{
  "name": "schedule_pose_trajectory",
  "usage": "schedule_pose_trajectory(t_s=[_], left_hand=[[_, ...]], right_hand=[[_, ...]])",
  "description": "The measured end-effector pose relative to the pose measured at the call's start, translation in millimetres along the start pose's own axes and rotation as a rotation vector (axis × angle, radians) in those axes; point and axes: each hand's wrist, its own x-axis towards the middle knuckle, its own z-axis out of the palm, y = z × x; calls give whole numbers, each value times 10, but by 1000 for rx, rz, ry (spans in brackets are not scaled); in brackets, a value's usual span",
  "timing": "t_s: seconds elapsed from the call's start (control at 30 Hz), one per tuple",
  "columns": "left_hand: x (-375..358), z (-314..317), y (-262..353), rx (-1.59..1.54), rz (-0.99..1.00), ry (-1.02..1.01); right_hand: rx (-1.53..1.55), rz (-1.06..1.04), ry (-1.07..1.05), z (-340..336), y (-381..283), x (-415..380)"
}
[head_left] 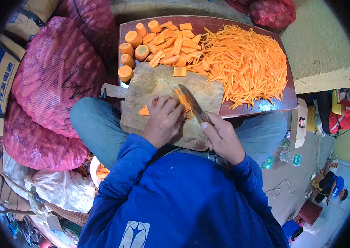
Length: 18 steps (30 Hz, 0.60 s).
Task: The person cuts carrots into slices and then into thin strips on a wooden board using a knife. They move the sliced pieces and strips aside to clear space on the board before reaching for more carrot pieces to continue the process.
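On the worn wooden cutting board (pixel 148 84), my left hand (pixel 166 118) presses down with curled fingers on orange carrot slices (pixel 144 110), which are mostly hidden beneath it. My right hand (pixel 223 135) grips the handle of a kitchen knife (pixel 191 100). Its blade slants up and left, close beside my left fingertips. Thin cut carrot strips (pixel 180 96) lie along the blade. A flat carrot piece (pixel 180 71) rests at the board's far edge. Beyond the board are a heap of carrot slabs (pixel 177 44), and a large mound of carrot sticks (pixel 247 64) sits to the right.
Short carrot chunks (pixel 133 38) stand at the left of the dark red table (pixel 228 24). Red mesh sacks of carrots (pixel 59 78) crowd the left side. A white container (pixel 95 171) sits by my left leg. Plastic bottles (pixel 292 158) lie at right; another person (pixel 332 188) is farther off.
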Motion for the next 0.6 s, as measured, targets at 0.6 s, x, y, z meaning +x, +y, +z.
schedule_pose_trajectory(t_s=[0.6], left_hand=[[-16,45,-79,43,78,-69]], right_hand=[[-144,-77,-48,-90,-291,-87]])
